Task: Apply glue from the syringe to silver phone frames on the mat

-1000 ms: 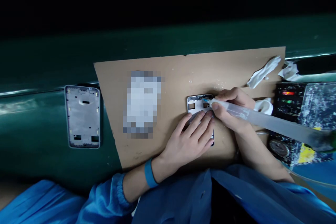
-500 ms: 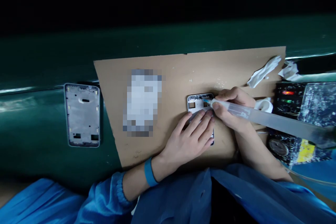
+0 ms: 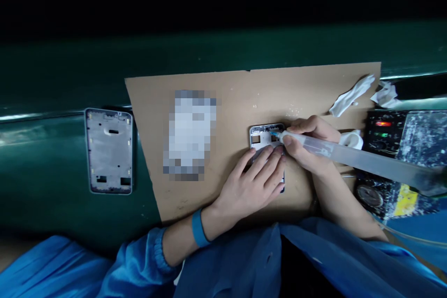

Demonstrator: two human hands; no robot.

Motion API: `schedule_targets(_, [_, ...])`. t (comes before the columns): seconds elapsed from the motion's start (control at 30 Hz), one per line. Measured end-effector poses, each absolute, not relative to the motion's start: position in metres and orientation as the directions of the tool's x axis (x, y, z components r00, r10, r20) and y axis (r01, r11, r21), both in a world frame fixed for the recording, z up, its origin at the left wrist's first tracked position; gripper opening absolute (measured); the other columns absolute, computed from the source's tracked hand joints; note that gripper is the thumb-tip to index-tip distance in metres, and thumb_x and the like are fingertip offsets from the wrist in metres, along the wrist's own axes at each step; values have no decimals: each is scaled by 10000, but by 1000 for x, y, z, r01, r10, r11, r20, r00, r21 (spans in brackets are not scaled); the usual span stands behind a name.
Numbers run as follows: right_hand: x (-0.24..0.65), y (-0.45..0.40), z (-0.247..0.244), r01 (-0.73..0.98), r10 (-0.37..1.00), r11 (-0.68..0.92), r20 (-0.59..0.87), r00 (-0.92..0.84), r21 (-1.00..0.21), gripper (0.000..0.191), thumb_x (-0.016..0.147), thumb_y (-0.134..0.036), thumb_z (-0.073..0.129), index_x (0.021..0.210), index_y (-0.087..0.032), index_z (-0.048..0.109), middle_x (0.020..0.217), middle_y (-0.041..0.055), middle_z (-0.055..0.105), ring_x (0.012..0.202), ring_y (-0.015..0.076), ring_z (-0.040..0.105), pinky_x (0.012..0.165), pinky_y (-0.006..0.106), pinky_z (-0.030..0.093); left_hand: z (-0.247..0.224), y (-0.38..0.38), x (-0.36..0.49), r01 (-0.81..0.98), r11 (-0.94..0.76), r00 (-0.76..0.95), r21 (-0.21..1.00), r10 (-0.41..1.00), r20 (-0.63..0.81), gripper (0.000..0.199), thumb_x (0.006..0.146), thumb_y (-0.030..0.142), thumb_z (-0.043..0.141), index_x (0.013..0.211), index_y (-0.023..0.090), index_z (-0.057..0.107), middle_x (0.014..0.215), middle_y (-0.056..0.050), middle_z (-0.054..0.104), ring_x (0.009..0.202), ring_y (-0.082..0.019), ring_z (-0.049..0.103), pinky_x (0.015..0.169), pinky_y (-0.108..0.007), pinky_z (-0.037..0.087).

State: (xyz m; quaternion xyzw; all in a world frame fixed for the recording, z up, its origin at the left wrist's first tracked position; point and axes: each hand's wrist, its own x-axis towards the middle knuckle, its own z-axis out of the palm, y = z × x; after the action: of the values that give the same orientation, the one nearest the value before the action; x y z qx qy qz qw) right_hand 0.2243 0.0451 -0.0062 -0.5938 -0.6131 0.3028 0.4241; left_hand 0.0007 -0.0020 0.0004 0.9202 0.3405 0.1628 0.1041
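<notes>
A phone frame (image 3: 264, 139) lies on the brown cardboard sheet in front of me. Across its lower part rests my left hand (image 3: 249, 184), fingers spread and laid over it, hiding much of the frame. My right hand (image 3: 309, 146) is closed around the front of a long translucent glue syringe (image 3: 370, 160). The syringe's blue needle tip (image 3: 274, 133) is at the upper inside part of the frame, near a square cutout; whether it touches cannot be told. The syringe's rear end reaches toward the right edge of the view.
The cardboard (image 3: 237, 102) lies on a green surface (image 3: 70, 149). On the left sits another phone frame (image 3: 110, 149); a blurred-out pale rectangle (image 3: 190, 135) is on the cardboard. Crumpled white tissue (image 3: 352, 95), a white roll (image 3: 351, 139) and a stained black control box (image 3: 384, 132) stand right.
The view has shifted very slightly. Both hands, the syringe and the phone frame stay nearly in the same place.
</notes>
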Motion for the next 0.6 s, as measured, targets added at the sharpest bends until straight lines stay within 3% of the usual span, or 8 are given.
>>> schedule_targets(0.2, [225,45,-6,462,982,153,186,27,-873,187,993,-405,885,923,-318,735,751,-32,760,565,171,667,508,331,549,1,-2,0,596,-747,717,294,660,223,504,1221,495,591,1584,190,765,1731,-100,692,1599,-272,649,1341,-458,513])
schedule_targets(0.43, [226,43,-7,473,987,113,154,47,-874,227,1001,-494,889,929,-337,741,767,-11,773,578,200,683,505,366,565,1,-3,0,590,-749,723,301,656,216,530,1202,519,631,1593,185,760,1737,-117,685,1613,-295,637,1361,-467,487])
schedule_targets(0.6, [226,44,-6,468,985,141,170,21,-872,199,991,-428,902,941,-314,748,755,-14,764,575,186,672,506,344,552,1,-2,0,589,-751,717,299,656,236,484,1222,477,588,1553,184,784,1738,-95,687,1595,-273,645,1340,-472,514])
